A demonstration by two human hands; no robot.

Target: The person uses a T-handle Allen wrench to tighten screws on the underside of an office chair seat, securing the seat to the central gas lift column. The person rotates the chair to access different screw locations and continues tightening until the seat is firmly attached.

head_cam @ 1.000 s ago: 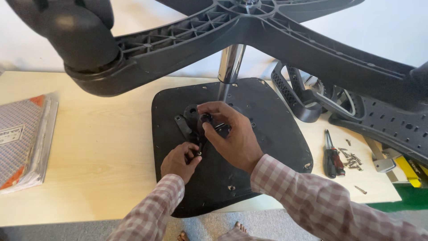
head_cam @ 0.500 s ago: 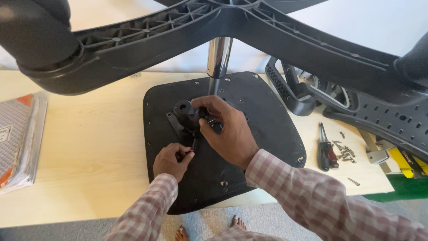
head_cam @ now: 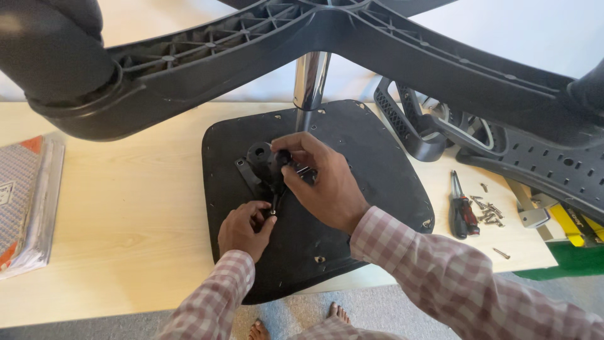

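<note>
A black chair seat (head_cam: 371, 157) lies upside down on the pale wooden table (head_cam: 126, 214). A black metal mechanism (head_cam: 261, 160) sits at its middle, with a chrome gas cylinder (head_cam: 309, 79) rising to the black star base (head_cam: 264, 34) overhead. My right hand (head_cam: 321, 179) grips the mechanism's top, fingers curled round it. My left hand (head_cam: 244, 228) pinches something small at the mechanism's lower edge, where a thin tool shaft meets the seat. Both arms wear checked sleeves.
A red-and-black screwdriver (head_cam: 462, 214) and several loose screws (head_cam: 487, 211) lie right of the seat. Black chair armrest and back parts (head_cam: 503, 141) sit at the right. A wrapped flat packet (head_cam: 25, 201) rests at the table's left edge. Bare feet (head_cam: 299, 324) show below.
The view has shifted slightly. My hands stay on the mechanism, with the left hand a little lower on the seat.
</note>
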